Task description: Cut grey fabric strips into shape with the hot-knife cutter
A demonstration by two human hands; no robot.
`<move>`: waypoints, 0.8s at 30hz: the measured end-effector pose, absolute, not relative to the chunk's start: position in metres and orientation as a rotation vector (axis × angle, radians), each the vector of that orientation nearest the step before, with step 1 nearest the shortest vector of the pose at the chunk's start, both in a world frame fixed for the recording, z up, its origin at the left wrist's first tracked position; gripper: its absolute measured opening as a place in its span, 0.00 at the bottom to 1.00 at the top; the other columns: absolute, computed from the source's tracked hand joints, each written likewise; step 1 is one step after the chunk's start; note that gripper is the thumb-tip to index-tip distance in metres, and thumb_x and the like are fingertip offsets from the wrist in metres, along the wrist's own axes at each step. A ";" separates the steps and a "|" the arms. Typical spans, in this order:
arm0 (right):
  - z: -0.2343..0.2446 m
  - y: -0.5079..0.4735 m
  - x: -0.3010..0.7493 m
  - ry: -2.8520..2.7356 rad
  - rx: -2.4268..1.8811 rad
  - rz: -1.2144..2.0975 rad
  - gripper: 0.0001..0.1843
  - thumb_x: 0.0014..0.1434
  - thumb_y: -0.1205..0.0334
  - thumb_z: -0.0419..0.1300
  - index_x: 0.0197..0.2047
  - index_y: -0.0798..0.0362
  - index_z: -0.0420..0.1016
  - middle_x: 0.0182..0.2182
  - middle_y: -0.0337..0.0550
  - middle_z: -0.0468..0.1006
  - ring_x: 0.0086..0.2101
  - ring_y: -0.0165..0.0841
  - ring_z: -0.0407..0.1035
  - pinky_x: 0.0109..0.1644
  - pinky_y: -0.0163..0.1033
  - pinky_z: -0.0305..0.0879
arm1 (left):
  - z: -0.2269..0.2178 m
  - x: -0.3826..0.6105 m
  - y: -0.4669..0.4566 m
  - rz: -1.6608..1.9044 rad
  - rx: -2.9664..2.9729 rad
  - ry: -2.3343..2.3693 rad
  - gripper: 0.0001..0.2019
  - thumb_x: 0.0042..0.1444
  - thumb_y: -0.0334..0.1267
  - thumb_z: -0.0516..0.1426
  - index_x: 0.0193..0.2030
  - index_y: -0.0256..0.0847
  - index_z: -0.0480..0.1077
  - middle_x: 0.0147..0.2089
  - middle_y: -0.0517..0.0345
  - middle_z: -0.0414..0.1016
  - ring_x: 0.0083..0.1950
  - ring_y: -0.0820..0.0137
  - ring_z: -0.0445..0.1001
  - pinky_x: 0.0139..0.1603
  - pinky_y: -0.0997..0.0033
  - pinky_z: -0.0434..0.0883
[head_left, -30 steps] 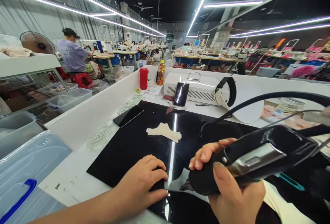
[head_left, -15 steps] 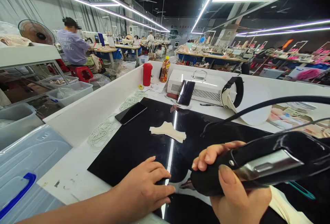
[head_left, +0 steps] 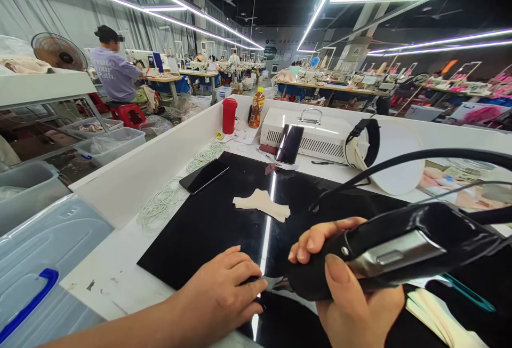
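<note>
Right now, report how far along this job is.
Done: one cream piece lies apart on the mat. In hand: the left hand presses a pale piece flat; the right hand holds the tool, tip at it. Left: a cream stack at lower right, probably untouched.

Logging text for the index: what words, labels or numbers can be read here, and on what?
"your path" on the seated person's purple shirt; line above blurred.
Orange bottle label: too small.
Far wall sign: blurred.
Black tool in the right hand: no text seen.
</note>
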State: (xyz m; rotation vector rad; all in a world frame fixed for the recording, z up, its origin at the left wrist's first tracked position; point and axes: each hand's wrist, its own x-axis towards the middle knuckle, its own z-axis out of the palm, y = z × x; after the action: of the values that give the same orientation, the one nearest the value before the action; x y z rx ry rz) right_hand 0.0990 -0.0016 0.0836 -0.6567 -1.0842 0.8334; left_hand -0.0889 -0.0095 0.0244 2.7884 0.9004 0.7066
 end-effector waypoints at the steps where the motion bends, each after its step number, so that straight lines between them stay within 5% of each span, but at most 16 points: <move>1: 0.084 -0.001 0.099 -1.084 -0.655 0.825 0.16 0.63 0.59 0.68 0.51 0.45 0.69 0.31 0.36 0.75 0.28 0.33 0.71 0.31 0.43 0.76 | 0.025 -0.088 -0.010 0.717 2.789 0.900 0.12 0.70 0.41 0.60 0.56 0.39 0.74 0.51 0.53 0.80 0.52 0.64 0.78 0.68 0.55 0.69; 10: 0.080 -0.001 0.100 -1.100 -0.653 0.827 0.17 0.63 0.60 0.67 0.53 0.44 0.69 0.32 0.36 0.75 0.29 0.33 0.71 0.33 0.43 0.77 | 0.037 -0.086 -0.010 0.686 2.636 1.050 0.10 0.68 0.36 0.61 0.55 0.38 0.74 0.53 0.50 0.77 0.51 0.63 0.76 0.55 0.63 0.76; 24: 0.080 0.003 0.099 -1.079 -0.672 0.833 0.16 0.63 0.59 0.68 0.51 0.44 0.69 0.31 0.35 0.74 0.29 0.33 0.72 0.34 0.42 0.76 | 0.028 -0.077 0.006 0.657 2.391 1.173 0.07 0.60 0.32 0.68 0.40 0.43 0.74 0.47 0.61 0.75 0.48 0.66 0.72 0.50 0.64 0.68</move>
State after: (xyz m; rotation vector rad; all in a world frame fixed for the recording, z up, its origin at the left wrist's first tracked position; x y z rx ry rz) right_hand 0.0985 0.0035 0.0797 -0.6716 -1.0789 0.8326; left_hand -0.0767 0.0061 0.0275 2.3906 1.1729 0.6572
